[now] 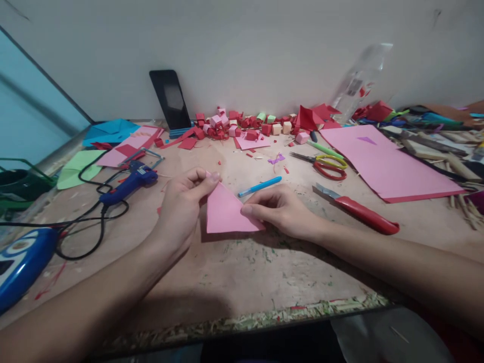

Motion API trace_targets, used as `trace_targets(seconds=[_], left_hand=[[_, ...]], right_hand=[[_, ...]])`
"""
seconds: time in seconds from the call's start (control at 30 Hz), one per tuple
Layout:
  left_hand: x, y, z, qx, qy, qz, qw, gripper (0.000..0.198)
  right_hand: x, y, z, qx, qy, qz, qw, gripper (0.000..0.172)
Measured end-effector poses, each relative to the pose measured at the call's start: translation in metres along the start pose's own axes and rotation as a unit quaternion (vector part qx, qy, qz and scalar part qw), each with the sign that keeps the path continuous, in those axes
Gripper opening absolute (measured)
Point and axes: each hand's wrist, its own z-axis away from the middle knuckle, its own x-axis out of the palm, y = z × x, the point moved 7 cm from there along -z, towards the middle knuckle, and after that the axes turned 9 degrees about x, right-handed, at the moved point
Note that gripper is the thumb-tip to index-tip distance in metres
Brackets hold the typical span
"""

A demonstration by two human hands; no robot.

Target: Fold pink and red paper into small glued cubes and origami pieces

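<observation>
A person's two bare hands hold a pink paper triangle [228, 214] over the near middle of a scuffed wooden desk [245, 277]. The triangle is soft pink, smooth and matte, with straight, crisp sides. Its squarest corner is at the lower left; the left side runs upward, the bottom side lies nearest the person, and the long side slopes down from upper left to lower right. Thin darker lines trace the left and bottom edges, and a shadow falls beneath it. Whether it is folded is hard to tell.

The left hand [181, 201] pinches the top corner between thumb and curled fingers. The right hand [278, 209] pinches the sloping side near the lower right corner, thumb on top, the other fingers bent and partly hidden. Just beyond the paper lies a blue pen [260, 186]; to the right is a red-handled knife [359, 212].
</observation>
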Motion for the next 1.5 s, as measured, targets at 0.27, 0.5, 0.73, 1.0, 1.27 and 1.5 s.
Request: trace_targets(seconds=[0.27, 0.5, 0.73, 1.0, 1.27, 1.5], left_hand=[[0.008, -0.016, -0.001, -0.091, -0.127, -0.035, 0.987, 0.03], [0.018, -0.021, 0.008, -0.078, -0.218, -0.119, 0.966, 0.033], [0.029, -0.017, 0.015, -0.061, -0.229, -0.074, 0.969, 0.024], [0.024, -0.022, 0.017, -0.079, -0.193, -0.068, 0.976, 0.025], [0.029, -0.019, 0.019, -0.087, -0.188, -0.032, 0.978, 0.018], [0.029, -0.015, 0.018, -0.071, -0.183, -0.03, 0.98, 0.015]], right_hand=[[-0.02, 0.006, -0.002, 0.02, 0.118, -0.043, 0.992, 0.028], [-0.018, 0.002, -0.002, 0.018, 0.103, -0.051, 0.993, 0.029], [-0.018, 0.008, -0.001, 0.047, 0.104, -0.034, 0.993, 0.029], [-0.014, 0.008, -0.003, 0.045, 0.072, -0.029, 0.996, 0.034], [-0.013, 0.008, -0.002, 0.044, 0.066, -0.044, 0.996, 0.037], [-0.003, 0.014, -0.004, 0.082, 0.007, -0.175, 0.981, 0.03]])
